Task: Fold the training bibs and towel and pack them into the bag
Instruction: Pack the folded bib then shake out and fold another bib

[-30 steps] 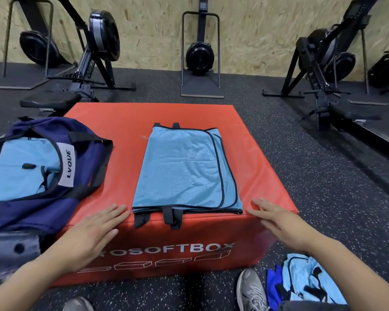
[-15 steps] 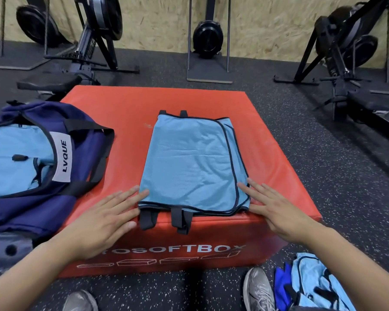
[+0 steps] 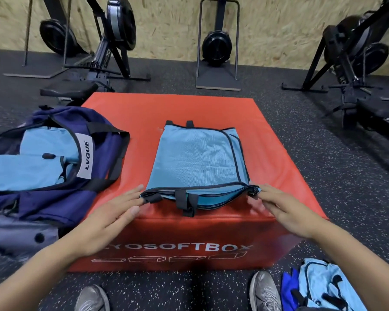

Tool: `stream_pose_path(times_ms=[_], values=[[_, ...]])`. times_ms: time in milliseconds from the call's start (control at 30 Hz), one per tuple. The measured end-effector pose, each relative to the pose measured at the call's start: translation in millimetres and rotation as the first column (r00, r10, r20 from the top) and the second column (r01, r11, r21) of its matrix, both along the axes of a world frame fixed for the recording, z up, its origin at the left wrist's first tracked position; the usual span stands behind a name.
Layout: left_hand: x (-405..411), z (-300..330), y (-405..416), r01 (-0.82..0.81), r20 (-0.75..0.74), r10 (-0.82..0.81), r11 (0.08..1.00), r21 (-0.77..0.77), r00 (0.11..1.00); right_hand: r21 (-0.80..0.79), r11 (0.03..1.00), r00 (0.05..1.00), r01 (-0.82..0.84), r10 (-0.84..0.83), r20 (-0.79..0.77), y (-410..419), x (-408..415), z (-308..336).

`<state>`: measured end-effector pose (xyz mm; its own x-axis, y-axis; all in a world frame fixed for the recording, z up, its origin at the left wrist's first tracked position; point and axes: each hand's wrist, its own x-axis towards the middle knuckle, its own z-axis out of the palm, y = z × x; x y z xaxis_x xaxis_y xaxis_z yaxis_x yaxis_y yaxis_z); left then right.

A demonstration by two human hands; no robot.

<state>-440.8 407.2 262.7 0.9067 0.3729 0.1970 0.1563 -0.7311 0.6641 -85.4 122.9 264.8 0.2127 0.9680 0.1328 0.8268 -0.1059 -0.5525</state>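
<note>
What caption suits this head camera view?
Both hands reach the near corners of a folded blue bib on a red box.

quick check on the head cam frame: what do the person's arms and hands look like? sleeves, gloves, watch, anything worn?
Both forearms are bare up to the frame edge: no sleeves in view. The left hand and right hand are bare too, with no gloves, rings, watch or wristband visible. No markings or tape show on either arm. The only clothing in view is a pair of grey sneakers at the bottom of the frame.

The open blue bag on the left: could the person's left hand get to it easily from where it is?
Probably yes. The left hand lies beside the bag, which gapes open, with nothing between them.
</note>
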Motion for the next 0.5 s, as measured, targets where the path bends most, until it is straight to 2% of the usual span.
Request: stream_pose_path(times_ms=[167, 367, 433, 500], values=[[-7, 41, -26, 0.042, 0.115, -0.025, 0.989, -0.144, 0.993, 0.024, 0.999, 0.967, 0.037, -0.030, -0.253, -13, -19, 28], [-10, 84, -36, -0.072, 0.296, 0.134, 0.975, -0.212, 0.946, 0.222, 0.950, 0.856, 0.222, -0.080, -0.511, -18, -37, 68], [-2, 93, -34, -0.094, 0.354, 0.190, 0.958, -0.269, 0.916, 0.278, 0.916, 0.810, 0.289, -0.080, -0.581, -12, -38, 78], [12, 96, -27, -0.132, 0.374, 0.278, 0.920, -0.370, 0.885, 0.282, 0.890, 0.726, 0.358, -0.075, -0.684, 1, -36, 83]])
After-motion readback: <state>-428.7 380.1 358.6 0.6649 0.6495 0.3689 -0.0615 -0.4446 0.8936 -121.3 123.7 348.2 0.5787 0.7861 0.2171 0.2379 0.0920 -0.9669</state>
